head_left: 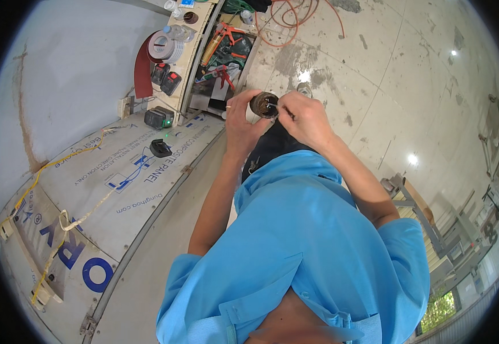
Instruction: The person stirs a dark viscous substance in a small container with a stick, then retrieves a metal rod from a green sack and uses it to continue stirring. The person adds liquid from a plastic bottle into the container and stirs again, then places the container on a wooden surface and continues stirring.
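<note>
My left hand (241,129) is wrapped round the side of an open round jar (258,110), held up in front of my body. Dark brown, glossy stuff shows inside it. A small pale stick-like thing (228,106) pokes out by the left fingers. On the jar's other side, my right hand (311,121) is closed in a pinch at the rim. From its fingertips a thin stick (273,105) reaches into the jar; its far end is hidden in the dark contents.
Left of me runs a panel-topped bench (146,198) with a battery charger (159,118) and a black block (160,148). Batteries (171,83), tape rolls (166,47) and bottles line a shelf. Caulking guns (219,43) lie in a bin. An orange hose (288,41) coils on the floor.
</note>
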The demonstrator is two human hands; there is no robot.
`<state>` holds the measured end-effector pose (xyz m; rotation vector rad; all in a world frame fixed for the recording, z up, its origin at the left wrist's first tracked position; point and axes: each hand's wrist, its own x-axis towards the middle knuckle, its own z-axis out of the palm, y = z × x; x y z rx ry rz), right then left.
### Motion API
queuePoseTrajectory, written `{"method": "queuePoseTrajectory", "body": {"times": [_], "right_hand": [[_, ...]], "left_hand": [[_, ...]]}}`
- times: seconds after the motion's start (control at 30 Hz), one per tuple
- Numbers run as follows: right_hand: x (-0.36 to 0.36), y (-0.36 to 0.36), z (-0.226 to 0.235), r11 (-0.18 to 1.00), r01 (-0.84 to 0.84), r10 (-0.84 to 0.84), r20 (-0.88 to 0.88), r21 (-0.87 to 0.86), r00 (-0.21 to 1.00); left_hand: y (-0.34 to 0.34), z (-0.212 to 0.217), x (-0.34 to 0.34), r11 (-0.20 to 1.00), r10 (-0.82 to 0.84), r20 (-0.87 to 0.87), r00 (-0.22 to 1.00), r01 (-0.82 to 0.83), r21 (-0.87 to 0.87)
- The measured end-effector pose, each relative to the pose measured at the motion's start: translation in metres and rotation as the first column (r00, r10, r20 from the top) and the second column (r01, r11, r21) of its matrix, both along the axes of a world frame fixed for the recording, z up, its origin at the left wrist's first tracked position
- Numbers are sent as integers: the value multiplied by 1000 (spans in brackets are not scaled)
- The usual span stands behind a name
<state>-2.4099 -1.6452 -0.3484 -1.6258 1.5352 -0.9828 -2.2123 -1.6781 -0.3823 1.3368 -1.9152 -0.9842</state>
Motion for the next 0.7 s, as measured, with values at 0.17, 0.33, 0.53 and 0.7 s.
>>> {"method": "queuePoseTrajectory", "body": {"times": [0.17,0.33,0.53,0.7], "right_hand": [[2,-5,-1,996,22,-21,6,-83,1000],[4,-5,-2,988,-123,114,-96,-96,989],[6,-5,-3,983,-112,91,-139,-149,986],[-4,-3,-3,984,-166,155,-140,-71,978]], "left_hand": [[0,0,-1,996,32,-35,999,-29,81],[1,3,-1,983,67,-33,997,-60,171],[1,4,-1,977,56,-52,997,-44,211],[2,7,-4,972,11,-71,997,6,235]]}}
